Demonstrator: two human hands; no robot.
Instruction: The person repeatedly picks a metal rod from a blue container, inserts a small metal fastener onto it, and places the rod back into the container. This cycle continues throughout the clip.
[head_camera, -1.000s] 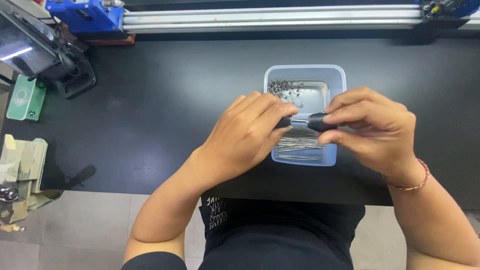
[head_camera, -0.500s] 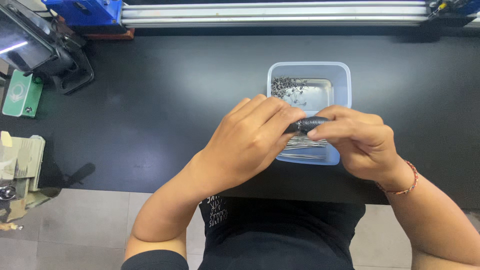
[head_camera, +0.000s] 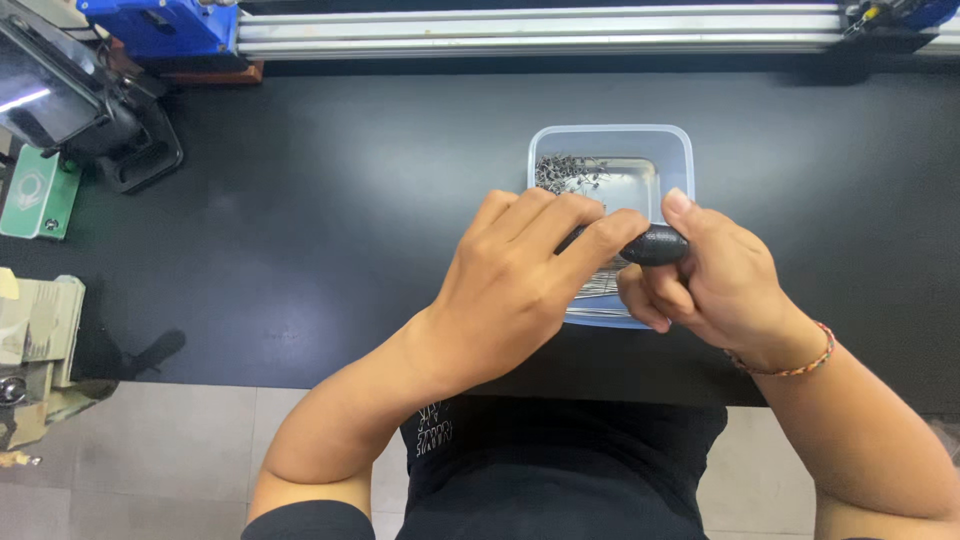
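Observation:
A small black oval handle piece (head_camera: 655, 244) is held over a clear plastic tub (head_camera: 610, 140) on the black worktop. My right hand (head_camera: 715, 280) grips its right end with thumb on top. My left hand (head_camera: 520, 280) pinches its left end, fingers curled over the tub's near half. Inside the tub lie a heap of small dark metal bits (head_camera: 565, 172) at the far left and thin metal pins (head_camera: 600, 285), partly hidden by my hands.
The black table (head_camera: 300, 220) runs to a metal rail (head_camera: 540, 28) at the back. A blue device (head_camera: 165, 25) and a black stand with a screen (head_camera: 70, 105) sit at the far left, with a green card (head_camera: 35, 195) beside them.
My right hand has rolled so the thumb now sits on top of the black piece. Both hands drew slightly toward me over the tub.

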